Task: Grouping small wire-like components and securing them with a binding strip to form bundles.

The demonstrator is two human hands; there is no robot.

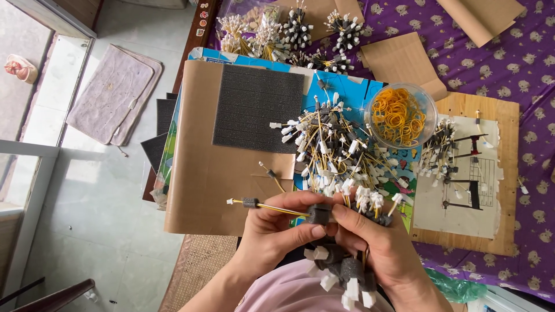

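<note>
Grey foam sleeve (318, 214) sits pinched between both thumbs, threaded on a yellow wire (272, 206) running left. The left hand (272, 231) steadies it; the right hand (376, 242) curls shut around a finished bundle (346, 276). Loose wires (335, 147) lie heaped beyond, a bowl of rubber bands (400, 115) far right.

Two bare hands (324, 237) and bare forearms, no rings or watch, above a pale pink garment (289, 292).

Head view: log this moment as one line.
left hand: pinching grey foam sleeve | right hand: gripping wire bundle | nearby: loose wire pile, bowl of rubber bands
</note>
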